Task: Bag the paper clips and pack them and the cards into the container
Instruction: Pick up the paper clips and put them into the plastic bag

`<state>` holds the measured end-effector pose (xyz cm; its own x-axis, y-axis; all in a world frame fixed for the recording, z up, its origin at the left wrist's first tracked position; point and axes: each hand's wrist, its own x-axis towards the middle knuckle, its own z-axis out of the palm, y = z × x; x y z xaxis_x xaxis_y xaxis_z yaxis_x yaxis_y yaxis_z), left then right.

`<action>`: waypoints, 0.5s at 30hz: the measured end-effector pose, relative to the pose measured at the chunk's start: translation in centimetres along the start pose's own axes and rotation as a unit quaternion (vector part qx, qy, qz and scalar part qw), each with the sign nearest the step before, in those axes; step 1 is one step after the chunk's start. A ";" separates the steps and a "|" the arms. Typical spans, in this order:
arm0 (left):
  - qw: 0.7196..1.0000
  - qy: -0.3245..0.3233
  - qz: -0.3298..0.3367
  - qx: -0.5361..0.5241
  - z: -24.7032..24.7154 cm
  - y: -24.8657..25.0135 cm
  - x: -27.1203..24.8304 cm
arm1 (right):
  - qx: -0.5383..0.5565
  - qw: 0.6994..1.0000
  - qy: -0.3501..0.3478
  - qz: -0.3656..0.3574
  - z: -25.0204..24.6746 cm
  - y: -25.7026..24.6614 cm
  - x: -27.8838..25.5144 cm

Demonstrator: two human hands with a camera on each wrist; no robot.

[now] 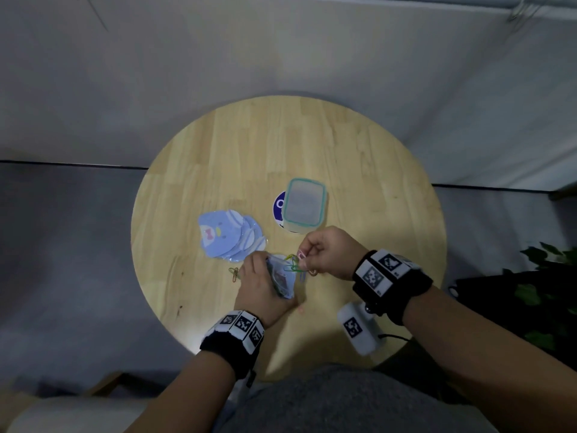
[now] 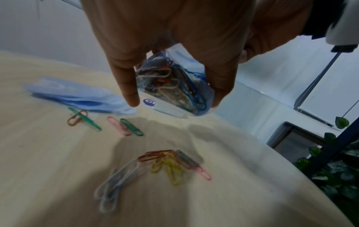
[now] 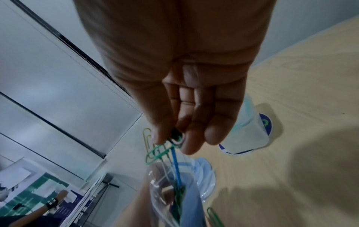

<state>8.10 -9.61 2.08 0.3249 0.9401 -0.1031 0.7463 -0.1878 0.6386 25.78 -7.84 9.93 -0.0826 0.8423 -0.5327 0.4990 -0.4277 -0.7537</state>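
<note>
Above the bag (image 1: 282, 278) in left hand (image 1: 260, 287); paper clips (image 1: 295, 264) pinched by right hand (image 1: 331, 253)

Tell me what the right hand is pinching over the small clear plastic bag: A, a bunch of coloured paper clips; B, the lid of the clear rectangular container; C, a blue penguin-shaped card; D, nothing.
A: the right hand pinches a bunch of coloured paper clips just above the small clear plastic bag, which the left hand holds.

Bag (image 2: 174, 83): I see it clear, half-full of clips.
Loose clips (image 2: 167, 164): scattered on wood.
Cards (image 1: 229, 235): blue, fanned.
Container (image 1: 304, 205): lidded.
</note>
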 end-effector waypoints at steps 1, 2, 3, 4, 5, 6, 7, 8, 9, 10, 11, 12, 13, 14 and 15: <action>1.000 0.013 0.008 -0.012 -0.1 0.6 0.0 | -0.014 1.000 0.011 0.008 0.0 0.0 0.1; 0.999 0.024 0.014 -0.023 -0.2 1.1 0.1 | -0.033 0.999 0.025 0.015 0.0 -0.1 0.1; 0.999 0.029 0.016 -0.029 -0.3 1.5 0.2 | -0.051 0.998 0.042 0.021 0.0 -0.2 0.2; 0.999 0.031 0.019 -0.029 -0.4 1.7 0.3 | -0.068 0.996 0.057 0.025 0.1 -0.4 0.1; 0.999 0.031 0.020 -0.026 -0.5 1.8 0.3 | -0.085 0.994 0.069 0.027 0.1 -0.5 0.1; 0.999 0.030 0.021 -0.019 -0.5 1.8 0.3 | -0.099 0.991 0.079 0.030 0.2 -0.7 0.0; 0.999 0.029 0.019 -0.013 -0.5 1.7 0.3 | -0.111 0.989 0.089 0.034 0.2 -1.0 -0.1; 0.999 0.028 0.017 -0.008 -0.4 1.7 0.3 | -0.127 0.987 0.096 0.036 0.2 -1.2 -0.2; 0.999 0.028 0.014 -0.004 -0.4 1.6 0.3 | -0.147 0.984 0.098 0.036 0.3 -1.5 -0.3; 0.999 0.029 0.014 0.001 -0.4 1.6 0.3 | -0.170 0.981 0.092 0.031 0.5 -1.8 -0.4; 0.999 0.028 0.015 0.005 -0.3 1.7 0.4 | -0.192 0.978 0.082 0.022 0.8 -2.1 -0.4; 0.999 0.025 0.017 0.011 -0.3 1.8 0.4 | -0.208 0.975 0.072 0.013 1.1 -2.5 -0.6; 0.999 0.022 0.022 0.017 -0.3 1.9 0.6 | -0.220 0.973 0.062 0.005 1.5 -2.9 -0.6; 0.999 0.022 0.029 0.024 -0.4 2.0 0.7 | -0.228 0.972 0.058 0.000 1.9 -3.2 -0.7; 0.999 0.024 0.035 0.027 -0.4 2.1 0.8 | -0.230 0.971 0.059 -0.002 2.1 -3.4 -0.7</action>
<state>9.74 -9.11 3.67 0.3504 0.9363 -0.0217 0.7530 -0.2679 0.6010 22.34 -7.62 12.06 0.0002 0.8873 -0.4612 0.8335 -0.2549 -0.4902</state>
